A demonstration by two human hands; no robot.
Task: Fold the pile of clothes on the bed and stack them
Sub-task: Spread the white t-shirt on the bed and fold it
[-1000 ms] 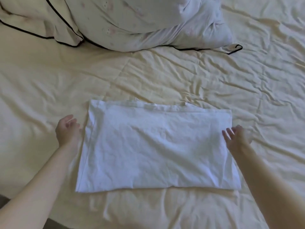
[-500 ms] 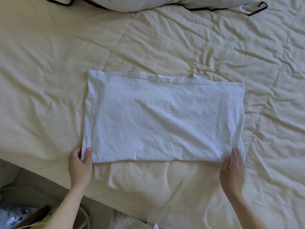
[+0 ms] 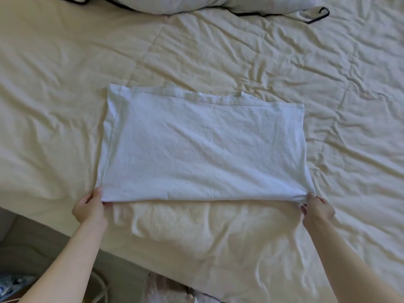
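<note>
A white garment (image 3: pixel 203 145) lies folded into a wide rectangle in the middle of the cream bed sheet (image 3: pixel 338 106). My left hand (image 3: pixel 89 207) pinches its near left corner, thumb on top of the cloth. My right hand (image 3: pixel 317 207) grips the near right corner, where the fabric bunches slightly. Both corners sit at the garment's near edge, barely raised off the sheet.
A heap of white and cream bedding or clothes with black trim (image 3: pixel 196 3) lies at the far edge. The bed's near left edge (image 3: pixel 65 232) drops to the floor, where some clutter (image 3: pixel 13 285) shows.
Both hands moved from the garment's sides down to its near corners and took hold of them. The view tilted down, so the far heap is now mostly out of frame.
</note>
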